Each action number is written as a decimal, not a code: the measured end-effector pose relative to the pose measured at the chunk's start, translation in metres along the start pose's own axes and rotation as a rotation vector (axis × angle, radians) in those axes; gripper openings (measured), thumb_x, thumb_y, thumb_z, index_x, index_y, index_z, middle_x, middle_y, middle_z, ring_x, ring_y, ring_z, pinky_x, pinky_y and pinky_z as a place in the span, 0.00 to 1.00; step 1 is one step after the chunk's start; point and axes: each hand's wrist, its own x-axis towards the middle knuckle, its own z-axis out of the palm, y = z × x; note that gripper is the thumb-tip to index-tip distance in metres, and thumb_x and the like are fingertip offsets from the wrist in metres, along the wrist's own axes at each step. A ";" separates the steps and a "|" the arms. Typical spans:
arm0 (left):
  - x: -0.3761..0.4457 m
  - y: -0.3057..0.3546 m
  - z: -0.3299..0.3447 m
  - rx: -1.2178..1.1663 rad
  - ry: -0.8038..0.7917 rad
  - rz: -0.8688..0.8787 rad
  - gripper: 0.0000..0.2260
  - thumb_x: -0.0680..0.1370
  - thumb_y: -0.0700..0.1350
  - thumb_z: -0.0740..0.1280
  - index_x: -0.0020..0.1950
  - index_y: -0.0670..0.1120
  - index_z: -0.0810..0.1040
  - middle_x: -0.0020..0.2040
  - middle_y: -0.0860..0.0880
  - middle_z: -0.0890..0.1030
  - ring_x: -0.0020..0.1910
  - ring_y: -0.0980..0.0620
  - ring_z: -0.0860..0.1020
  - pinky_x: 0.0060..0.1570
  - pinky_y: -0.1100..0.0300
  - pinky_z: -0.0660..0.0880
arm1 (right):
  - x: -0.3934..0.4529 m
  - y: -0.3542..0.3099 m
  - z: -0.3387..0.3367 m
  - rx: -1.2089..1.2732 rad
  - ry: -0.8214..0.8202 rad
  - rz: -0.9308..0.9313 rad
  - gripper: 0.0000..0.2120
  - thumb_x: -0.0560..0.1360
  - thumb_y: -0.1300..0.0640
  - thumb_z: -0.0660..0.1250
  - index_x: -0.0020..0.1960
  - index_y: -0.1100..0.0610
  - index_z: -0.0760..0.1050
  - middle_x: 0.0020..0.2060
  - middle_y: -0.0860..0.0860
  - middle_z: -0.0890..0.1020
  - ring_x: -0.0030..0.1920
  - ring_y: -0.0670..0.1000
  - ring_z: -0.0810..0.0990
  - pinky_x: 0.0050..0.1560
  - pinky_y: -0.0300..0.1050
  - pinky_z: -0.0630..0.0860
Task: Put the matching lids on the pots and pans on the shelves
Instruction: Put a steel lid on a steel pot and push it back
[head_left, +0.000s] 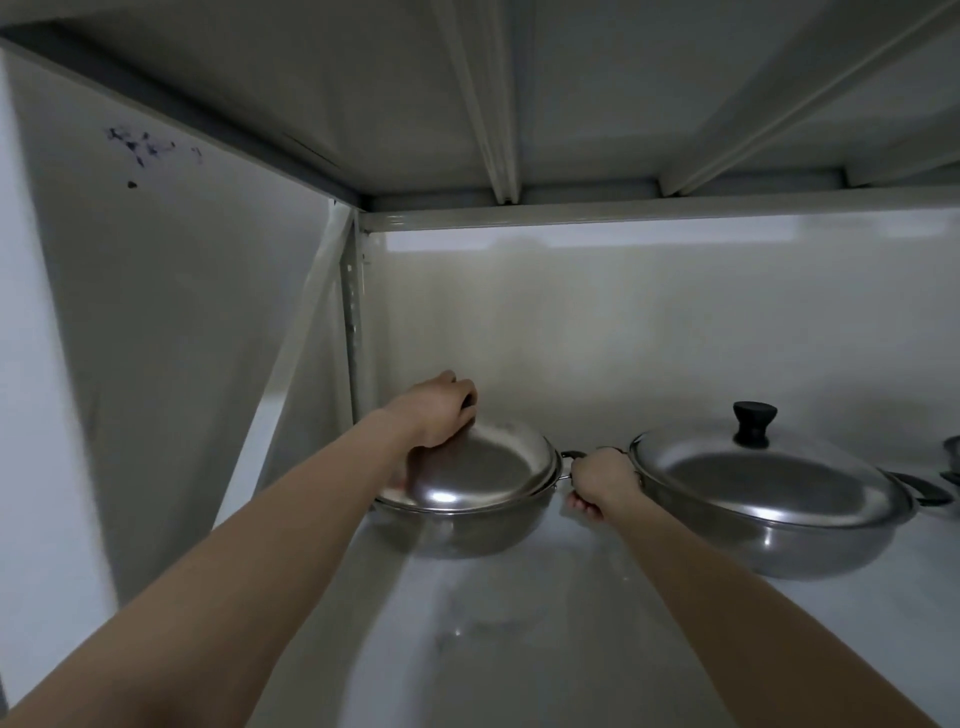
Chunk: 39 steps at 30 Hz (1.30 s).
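Two steel pans stand on a white shelf (519, 649). The left pan (467, 530) carries a domed steel lid (493, 467). My left hand (439, 410) is closed over the lid's knob, which is mostly hidden under the fingers. My right hand (602, 480) grips the left pan's right side handle (571, 456). The right pan (810, 540) wears its own steel lid (769, 478) with a black knob (754, 422) and stands untouched just right of my right hand.
The shelf above forms a low ceiling with ribs (493, 104). A side panel (182, 338) and a slotted upright post (353, 322) close the left. Another piece of steel cookware (951, 460) peeks in at the far right edge.
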 end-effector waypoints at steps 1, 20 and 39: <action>0.000 0.000 0.001 0.000 -0.005 -0.002 0.15 0.80 0.49 0.57 0.63 0.43 0.72 0.60 0.40 0.72 0.56 0.39 0.74 0.57 0.54 0.70 | -0.001 0.000 0.000 -0.001 -0.007 0.006 0.24 0.78 0.66 0.52 0.24 0.64 0.69 0.26 0.57 0.74 0.23 0.52 0.68 0.26 0.41 0.65; -0.002 -0.002 0.018 -0.109 -0.017 -0.037 0.14 0.81 0.47 0.56 0.62 0.42 0.73 0.60 0.38 0.73 0.57 0.39 0.74 0.60 0.55 0.68 | -0.003 -0.004 0.000 -0.035 -0.021 -0.024 0.24 0.77 0.68 0.51 0.24 0.63 0.69 0.28 0.57 0.77 0.24 0.51 0.68 0.26 0.41 0.67; -0.009 0.000 0.018 -0.232 0.000 -0.079 0.14 0.80 0.46 0.58 0.63 0.43 0.73 0.60 0.37 0.73 0.59 0.41 0.73 0.58 0.58 0.67 | -0.002 -0.005 0.002 0.033 0.037 0.014 0.23 0.76 0.69 0.52 0.23 0.66 0.68 0.16 0.55 0.74 0.23 0.52 0.67 0.26 0.42 0.64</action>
